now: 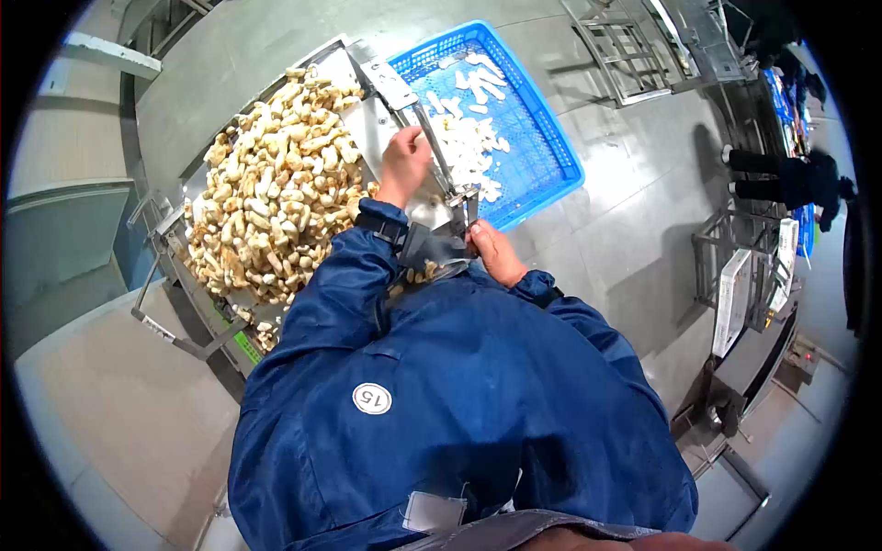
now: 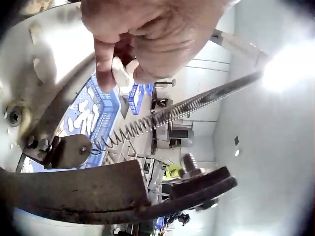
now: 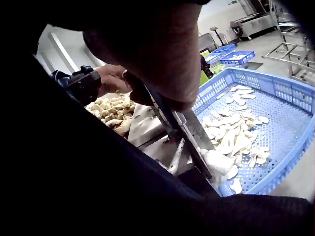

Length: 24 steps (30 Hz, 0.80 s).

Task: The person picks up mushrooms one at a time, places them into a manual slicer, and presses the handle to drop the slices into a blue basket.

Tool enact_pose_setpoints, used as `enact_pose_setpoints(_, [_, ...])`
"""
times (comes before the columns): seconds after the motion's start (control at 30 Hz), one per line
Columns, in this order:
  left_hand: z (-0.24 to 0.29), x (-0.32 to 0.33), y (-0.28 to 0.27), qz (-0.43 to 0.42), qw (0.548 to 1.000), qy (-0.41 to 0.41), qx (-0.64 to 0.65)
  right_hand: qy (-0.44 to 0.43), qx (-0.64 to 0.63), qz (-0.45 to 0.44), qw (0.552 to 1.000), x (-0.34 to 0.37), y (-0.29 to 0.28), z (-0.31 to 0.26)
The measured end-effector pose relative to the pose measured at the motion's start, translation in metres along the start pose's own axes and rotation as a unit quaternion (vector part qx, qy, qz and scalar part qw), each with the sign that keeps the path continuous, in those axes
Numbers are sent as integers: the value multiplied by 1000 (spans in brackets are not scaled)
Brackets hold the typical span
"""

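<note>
My left hand is over the metal cutting board, beside the hinged cutter blade. In the left wrist view, its thumb and fingers pinch a pale piece of mushroom. My right hand grips the near end of the cutter, its fingers curled round the handle, which is mostly hidden by the hand. A coil spring runs up from the cutter's pivot. White mushroom slices lie in a blue crate just beyond the blade.
A large heap of whole mushrooms covers the table left of the board. Metal frames stand on the tiled floor at the back right. Another person is far right. A green crate shows below the table.
</note>
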<state>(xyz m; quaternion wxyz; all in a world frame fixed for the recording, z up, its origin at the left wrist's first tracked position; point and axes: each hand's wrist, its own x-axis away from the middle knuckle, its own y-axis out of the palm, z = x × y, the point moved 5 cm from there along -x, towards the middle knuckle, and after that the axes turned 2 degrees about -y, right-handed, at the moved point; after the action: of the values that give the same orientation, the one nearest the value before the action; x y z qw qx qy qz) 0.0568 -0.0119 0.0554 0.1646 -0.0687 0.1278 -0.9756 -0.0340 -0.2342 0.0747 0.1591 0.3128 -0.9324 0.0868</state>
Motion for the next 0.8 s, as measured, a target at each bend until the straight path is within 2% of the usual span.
enact_pose_setpoints(0.03, [13, 1, 5, -51, 998, 20, -11, 3, 4, 0, 1000, 0, 0, -1])
enact_pose_setpoints(0.07, [29, 4, 5, -73, 987, 139, -43, 9, -6, -1, 1000, 0, 0, 3])
enact_pose_setpoints(0.1, [36, 1, 4, -106, 989, 100, -41, 10, -3, -1, 1000, 0, -1, 5])
enact_pose_setpoints(0.2, [52, 3, -42, -4, 995, 49, -86, 14, -2, -8, 1000, -2, -2, 8])
enact_pose_setpoints(0.23, [43, 3, -61, -15, 994, 49, -97, 7, 46, -10, 999, 0, -3, -6])
enact_pose_setpoints(0.3, [36, 19, -109, 4, 997, -26, -67, 4, 0, -13, 1000, -3, -2, 7])
enact_pose_setpoints(0.33, [26, 30, -132, 17, 996, -87, -9, 2, 39, -12, 999, -2, -4, 2])
enact_pose_setpoints(0.37, [17, 43, -155, 53, 997, -50, 12, -8, 31, -14, 999, -2, -2, -2])
enact_pose_setpoints(0.5, [-5, 110, -211, 120, 988, -101, 3, 5, -1, -19, 1000, -5, -2, 1])
enact_pose_setpoints(0.53, [2, 128, -215, 90, 981, -165, -39, -12, 14, -20, 1000, -6, -2, 2])
enact_pose_setpoints(0.57, [-5, 140, -214, 95, 982, -156, -42, -4, 16, -18, 1000, -6, -3, 4])
enact_pose_setpoints(0.67, [-17, 157, -195, 55, 985, -86, -141, -29, 14, -12, 999, -3, 3, -11])
enact_pose_setpoints(0.77, [-5, 156, -169, 25, 977, -45, -205, -29, 36, -25, 999, -7, -3, 4])
enact_pose_setpoints(0.8, [0, 154, -165, 28, 975, -7, -218, -1, 8, -1, 1000, -8, -4, 10])
